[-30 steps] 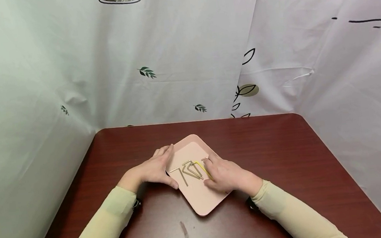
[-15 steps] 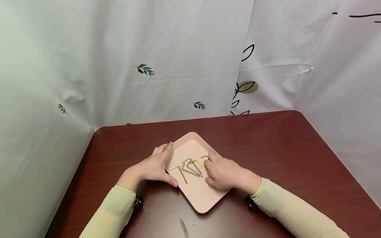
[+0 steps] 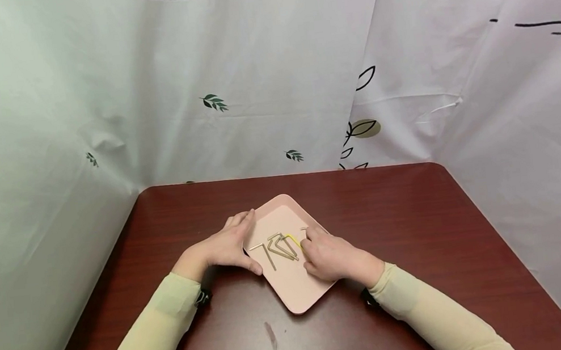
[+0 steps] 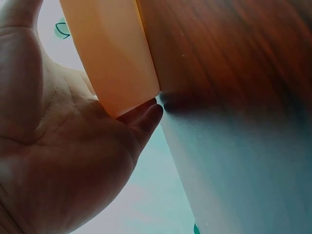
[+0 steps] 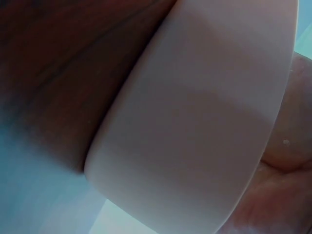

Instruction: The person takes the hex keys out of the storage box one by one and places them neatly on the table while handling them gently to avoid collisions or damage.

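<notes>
A shallow pink tray (image 3: 297,298) lies turned on the table, with several L-shaped brass-coloured hex keys (image 3: 282,250) in it. My left hand (image 3: 228,246) rests against the tray's left side, thumb and fingers spread along the rim. In the left wrist view the tray's wall (image 4: 112,53) meets that palm and fingers. My right hand (image 3: 329,254) reaches over the right rim, its fingers curled and pinching a yellow hex key (image 3: 293,238) whose long arm is mostly hidden beneath them. Another key's short end (image 3: 304,228) shows just beyond the knuckles. The tray's wall (image 5: 195,112) hides the right fingertips in the right wrist view.
The dark red-brown table (image 3: 392,214) extends around the tray on all sides. Pale patterned sheets (image 3: 264,119) hang behind it and at both sides. A dark smear (image 3: 271,338) marks the table in front of the tray.
The right fingers and thumb have closed in, covering more of the yellow hex key and of the key beyond the knuckles. The left hand stays in place; the head view has shifted slightly.
</notes>
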A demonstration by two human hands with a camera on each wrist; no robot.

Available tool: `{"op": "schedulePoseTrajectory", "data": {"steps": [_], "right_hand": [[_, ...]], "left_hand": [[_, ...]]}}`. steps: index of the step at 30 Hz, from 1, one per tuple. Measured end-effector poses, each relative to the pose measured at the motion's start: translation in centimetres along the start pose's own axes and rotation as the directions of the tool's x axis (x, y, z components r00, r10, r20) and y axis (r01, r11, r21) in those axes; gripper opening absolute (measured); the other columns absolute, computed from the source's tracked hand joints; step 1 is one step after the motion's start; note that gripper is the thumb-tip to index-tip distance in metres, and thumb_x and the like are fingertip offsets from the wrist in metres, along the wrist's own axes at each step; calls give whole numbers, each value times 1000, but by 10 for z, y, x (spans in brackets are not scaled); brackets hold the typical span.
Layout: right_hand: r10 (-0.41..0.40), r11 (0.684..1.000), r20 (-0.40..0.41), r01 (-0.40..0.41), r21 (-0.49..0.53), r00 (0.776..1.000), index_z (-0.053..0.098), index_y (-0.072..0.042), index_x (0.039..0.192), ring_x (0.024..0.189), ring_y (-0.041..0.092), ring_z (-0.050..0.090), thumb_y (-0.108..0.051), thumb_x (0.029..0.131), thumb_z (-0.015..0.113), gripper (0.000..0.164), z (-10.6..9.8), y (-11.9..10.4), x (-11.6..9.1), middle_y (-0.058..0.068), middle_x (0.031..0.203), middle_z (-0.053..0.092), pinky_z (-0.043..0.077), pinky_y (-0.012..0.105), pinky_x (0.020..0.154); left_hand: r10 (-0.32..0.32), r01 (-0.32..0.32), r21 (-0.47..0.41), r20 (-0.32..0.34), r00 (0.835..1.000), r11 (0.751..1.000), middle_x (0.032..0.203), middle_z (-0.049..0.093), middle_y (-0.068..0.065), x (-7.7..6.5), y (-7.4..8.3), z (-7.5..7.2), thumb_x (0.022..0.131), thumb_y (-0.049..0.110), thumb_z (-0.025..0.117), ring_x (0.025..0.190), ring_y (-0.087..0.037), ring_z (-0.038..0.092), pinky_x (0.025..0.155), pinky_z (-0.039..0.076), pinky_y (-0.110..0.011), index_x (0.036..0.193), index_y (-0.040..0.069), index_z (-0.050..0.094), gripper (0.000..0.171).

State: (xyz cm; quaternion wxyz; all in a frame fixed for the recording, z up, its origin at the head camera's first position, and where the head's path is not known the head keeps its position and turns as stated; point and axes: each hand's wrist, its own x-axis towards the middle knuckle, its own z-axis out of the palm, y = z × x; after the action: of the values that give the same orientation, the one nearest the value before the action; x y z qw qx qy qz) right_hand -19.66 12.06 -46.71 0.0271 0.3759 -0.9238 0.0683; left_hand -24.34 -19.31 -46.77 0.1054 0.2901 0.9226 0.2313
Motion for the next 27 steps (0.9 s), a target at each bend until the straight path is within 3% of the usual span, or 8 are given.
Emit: {"op": "schedulePoseTrajectory", "data": {"steps": [13, 19, 27], "right_hand": [[-22, 1000, -8, 21, -20, 1000, 63, -5, 85, 81, 26, 54, -10, 93, 73, 14, 0, -5, 2, 10, 89, 54, 56, 43, 69], [-2, 999, 37, 3, -47, 999, 64, -3, 87, 75, 25, 57, -9, 100, 65, 14, -2, -9, 5, 12, 89, 56, 58, 43, 67], [23, 991, 87, -11, -131, 996, 64, 0, 91, 76, 26, 58, -10, 98, 66, 12, -4, -17, 8, 15, 92, 58, 56, 41, 65]], "left_hand": [[5, -5, -9, -2, 1000, 1000, 177, 23, -27, 1, -2, 2, 63, 72, 101, 160, -45, 28, 124, 38, -60, 175, -7, 12, 164], [-2, 2, -12, 0, 1000, 1000, 178, 21, -27, 1, -2, 2, 63, 71, 101, 161, -46, 26, 125, 37, -60, 175, -7, 12, 163], [-7, 7, -13, 5, 1000, 1000, 178, 21, -27, -1, 2, -1, 63, 69, 102, 161, -45, 26, 126, 36, -59, 175, -7, 12, 163]]}}
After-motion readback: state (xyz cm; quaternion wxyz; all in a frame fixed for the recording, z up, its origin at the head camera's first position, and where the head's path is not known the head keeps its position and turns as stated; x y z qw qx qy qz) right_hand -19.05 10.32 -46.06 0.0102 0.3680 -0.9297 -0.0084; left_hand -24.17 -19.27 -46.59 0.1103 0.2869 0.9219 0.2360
